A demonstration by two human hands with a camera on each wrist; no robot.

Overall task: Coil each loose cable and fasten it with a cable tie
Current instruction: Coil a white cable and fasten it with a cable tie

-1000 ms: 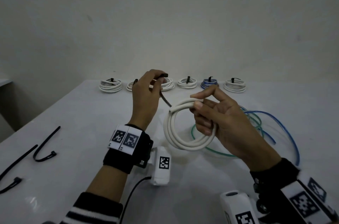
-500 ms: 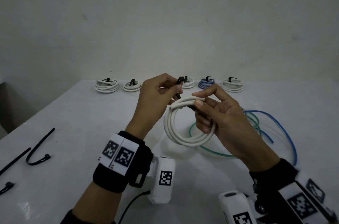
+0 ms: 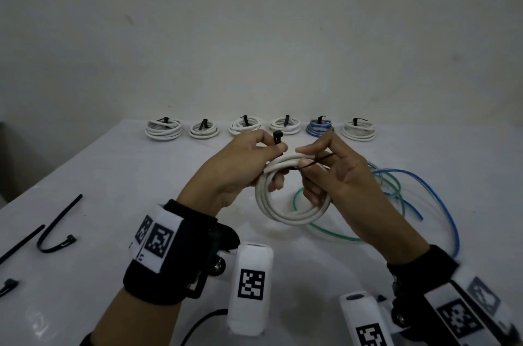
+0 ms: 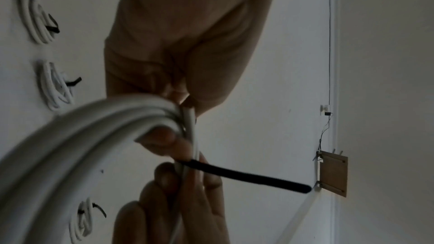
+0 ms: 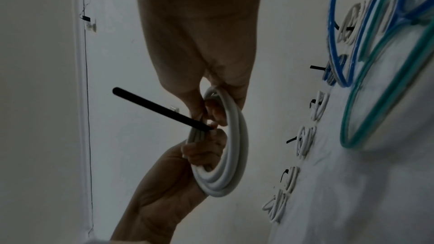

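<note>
While both hands hold one white coil (image 3: 285, 204), six tied coils (image 3: 260, 127) behind.

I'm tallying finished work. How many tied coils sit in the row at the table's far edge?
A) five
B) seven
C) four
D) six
D: the head view shows six tied coils along the far edge, five white and one blue coil, each with a black tie.

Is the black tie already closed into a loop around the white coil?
No. In the head view the tie's head sticks up at the left hand, and its tail lies apart, across the white coil.
</note>
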